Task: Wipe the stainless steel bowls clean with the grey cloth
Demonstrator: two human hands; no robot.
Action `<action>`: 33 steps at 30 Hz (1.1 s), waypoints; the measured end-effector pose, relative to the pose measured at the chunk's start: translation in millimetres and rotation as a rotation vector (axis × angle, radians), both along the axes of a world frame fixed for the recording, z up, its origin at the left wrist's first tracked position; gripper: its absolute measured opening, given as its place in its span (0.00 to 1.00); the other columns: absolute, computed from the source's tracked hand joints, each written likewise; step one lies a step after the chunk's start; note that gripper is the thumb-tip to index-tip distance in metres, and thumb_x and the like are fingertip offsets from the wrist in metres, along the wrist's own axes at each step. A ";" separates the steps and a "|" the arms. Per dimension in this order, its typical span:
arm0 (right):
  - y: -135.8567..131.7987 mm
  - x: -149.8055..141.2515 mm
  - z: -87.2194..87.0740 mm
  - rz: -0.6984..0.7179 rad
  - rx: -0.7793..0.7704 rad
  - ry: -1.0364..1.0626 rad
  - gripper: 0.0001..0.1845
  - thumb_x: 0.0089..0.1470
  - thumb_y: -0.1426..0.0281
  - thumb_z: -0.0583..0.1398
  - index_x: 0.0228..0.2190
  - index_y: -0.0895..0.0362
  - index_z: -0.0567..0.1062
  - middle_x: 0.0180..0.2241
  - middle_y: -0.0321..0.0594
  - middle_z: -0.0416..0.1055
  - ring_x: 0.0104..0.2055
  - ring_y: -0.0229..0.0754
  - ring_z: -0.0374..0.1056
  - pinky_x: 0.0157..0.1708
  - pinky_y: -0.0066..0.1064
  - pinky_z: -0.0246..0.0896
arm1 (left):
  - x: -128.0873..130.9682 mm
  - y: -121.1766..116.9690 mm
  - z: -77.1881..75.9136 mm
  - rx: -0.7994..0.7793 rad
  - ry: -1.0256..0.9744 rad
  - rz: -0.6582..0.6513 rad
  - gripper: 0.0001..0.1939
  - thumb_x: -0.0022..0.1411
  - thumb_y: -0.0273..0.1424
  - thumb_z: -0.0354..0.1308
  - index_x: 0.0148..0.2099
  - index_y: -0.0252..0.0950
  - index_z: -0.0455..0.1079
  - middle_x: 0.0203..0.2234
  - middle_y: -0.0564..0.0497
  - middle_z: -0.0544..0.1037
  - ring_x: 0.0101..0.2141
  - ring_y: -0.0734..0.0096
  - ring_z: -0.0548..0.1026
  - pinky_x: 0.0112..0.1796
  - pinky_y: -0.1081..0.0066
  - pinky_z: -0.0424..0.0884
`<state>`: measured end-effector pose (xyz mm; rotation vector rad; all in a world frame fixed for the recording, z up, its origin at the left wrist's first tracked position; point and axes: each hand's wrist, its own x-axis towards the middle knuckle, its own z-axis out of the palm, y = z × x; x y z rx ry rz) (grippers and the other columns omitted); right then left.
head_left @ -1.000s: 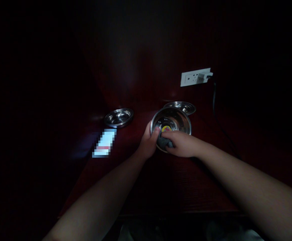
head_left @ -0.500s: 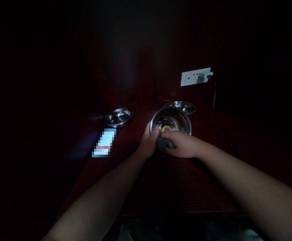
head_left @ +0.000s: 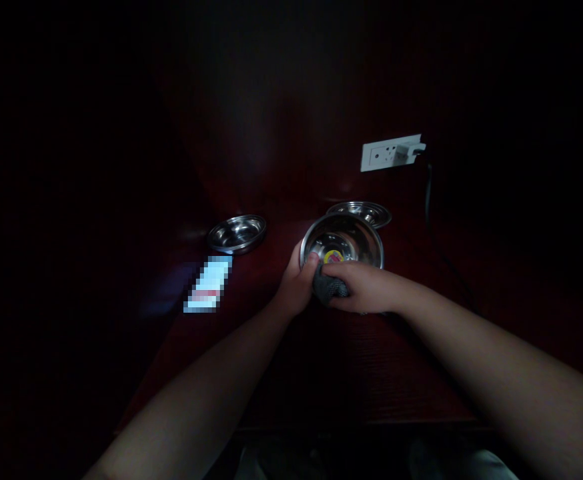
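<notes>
A shiny metal bowl is tilted toward me, with a round yellow and red sticker on its inner bottom. My left hand grips the bowl's left side, its thumb over the rim. Pinched in my right hand is a grey textured cloth, which lies over the bowl's near rim. The right hand covers the lower right of the bowl. Behind the bowl a shallow metal dish is partly hidden.
Another shallow metal dish sits to the left, with a lit, pixelated phone-like screen in front of it. All stand on a dark red table. On the wall, a white socket holds a plug, and a dark cable hangs down.
The right hand and cloth have shifted very slightly at the bowl's near rim, with more cloth showing below the fingers. The left hand and bowl stay almost still.
</notes>
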<state>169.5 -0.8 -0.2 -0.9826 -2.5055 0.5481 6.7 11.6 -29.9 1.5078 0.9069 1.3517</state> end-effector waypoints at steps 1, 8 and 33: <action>0.1 0.1 -0.1 -0.004 -0.004 -0.002 0.09 0.45 0.72 0.62 0.33 0.57 0.71 0.31 0.37 0.71 0.32 0.38 0.64 0.35 0.31 0.58 | -0.1 0.1 -0.4 -0.002 0.002 0.001 0.22 0.66 0.41 0.48 0.58 0.37 0.61 0.52 0.45 0.72 0.52 0.61 0.70 0.55 0.61 0.62; -0.1 -1.2 -0.1 -0.005 -0.010 -0.004 0.07 0.47 0.72 0.61 0.33 0.57 0.71 0.31 0.37 0.70 0.32 0.38 0.64 0.36 0.31 0.57 | -0.8 -0.4 -0.3 -0.019 0.010 0.008 0.20 0.66 0.40 0.48 0.56 0.36 0.62 0.52 0.46 0.72 0.52 0.62 0.70 0.54 0.62 0.63; 5.5 -0.5 7.0 -0.359 0.375 0.239 0.10 0.45 0.76 0.58 0.32 0.55 0.64 0.37 0.44 0.68 0.39 0.47 0.64 0.39 0.35 0.57 | 1.6 -11.2 3.9 -0.015 -0.025 -0.229 0.30 0.64 0.48 0.49 0.63 0.38 0.57 0.57 0.43 0.69 0.57 0.55 0.66 0.56 0.59 0.62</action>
